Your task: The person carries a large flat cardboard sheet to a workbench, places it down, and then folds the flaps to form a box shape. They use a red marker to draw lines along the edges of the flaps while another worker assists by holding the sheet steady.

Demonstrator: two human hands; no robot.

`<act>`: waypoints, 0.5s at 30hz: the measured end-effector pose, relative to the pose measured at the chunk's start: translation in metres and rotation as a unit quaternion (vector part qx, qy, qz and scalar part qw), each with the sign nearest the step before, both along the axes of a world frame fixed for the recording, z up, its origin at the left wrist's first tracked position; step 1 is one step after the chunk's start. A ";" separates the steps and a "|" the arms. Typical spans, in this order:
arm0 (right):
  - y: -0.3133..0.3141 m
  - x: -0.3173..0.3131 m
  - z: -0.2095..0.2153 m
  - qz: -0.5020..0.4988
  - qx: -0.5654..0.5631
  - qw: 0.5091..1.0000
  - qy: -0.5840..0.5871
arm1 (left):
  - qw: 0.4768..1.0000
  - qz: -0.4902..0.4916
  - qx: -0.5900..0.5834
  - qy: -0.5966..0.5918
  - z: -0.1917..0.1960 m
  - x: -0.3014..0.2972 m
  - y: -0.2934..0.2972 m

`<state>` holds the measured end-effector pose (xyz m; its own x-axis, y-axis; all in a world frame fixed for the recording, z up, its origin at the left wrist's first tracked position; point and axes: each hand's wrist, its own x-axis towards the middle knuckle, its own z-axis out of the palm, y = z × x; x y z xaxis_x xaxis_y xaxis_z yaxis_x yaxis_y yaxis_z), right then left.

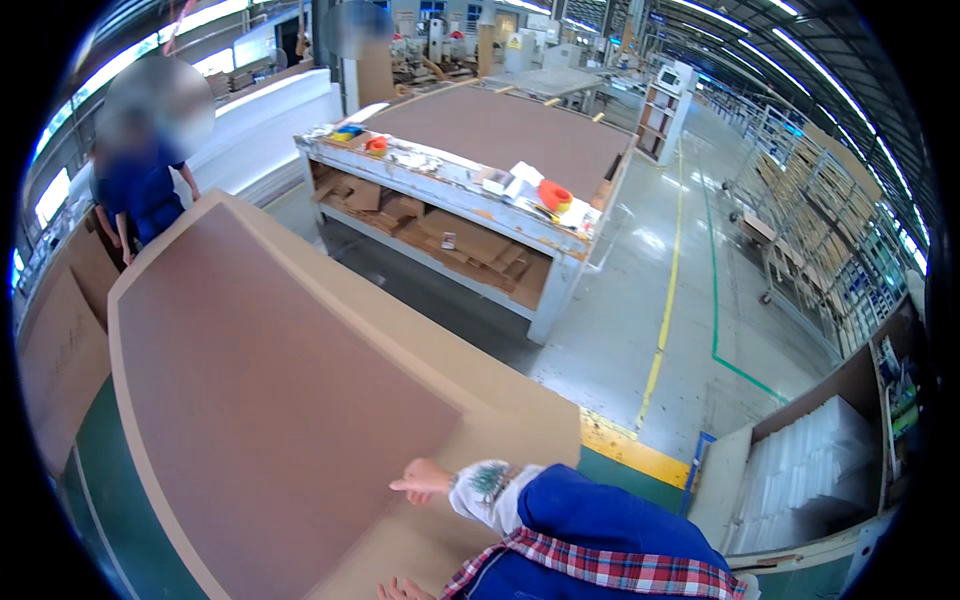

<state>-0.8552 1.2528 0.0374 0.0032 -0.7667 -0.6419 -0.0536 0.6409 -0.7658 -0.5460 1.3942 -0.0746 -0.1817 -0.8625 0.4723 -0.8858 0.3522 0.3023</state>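
Observation:
A large brown panel lies on a wider tan cardboard sheet, whose margin shows along its edges. My right hand, in a white patterned cuff and blue sleeve, is over the panel's near end with its index finger stretched out and nothing seen in it. Whether it touches the panel I cannot tell. At the bottom edge my left hand shows only in part, fingers apart, over the cardboard. At the far left end, a co-worker in blue stands with hands by the sheet's corner.
Behind the sheet stands a white workbench with a brown panel on top, orange tape rolls and cardboard pieces on its shelf. To the right are a wire cage trolley and a bin of white foam sheets. Cardboard boards lean at left.

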 end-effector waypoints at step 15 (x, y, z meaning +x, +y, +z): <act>0.281 -0.272 -0.026 0.130 -0.153 0.944 0.263 | 0.894 -0.377 0.187 -0.156 0.071 -0.399 0.041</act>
<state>-1.1272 1.5343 0.0115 -0.0398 -0.9336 -0.3560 -0.6028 0.3066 -0.7366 -0.9452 1.4350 -0.0036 -0.8505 -0.5259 0.0014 -0.5006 0.8104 0.3043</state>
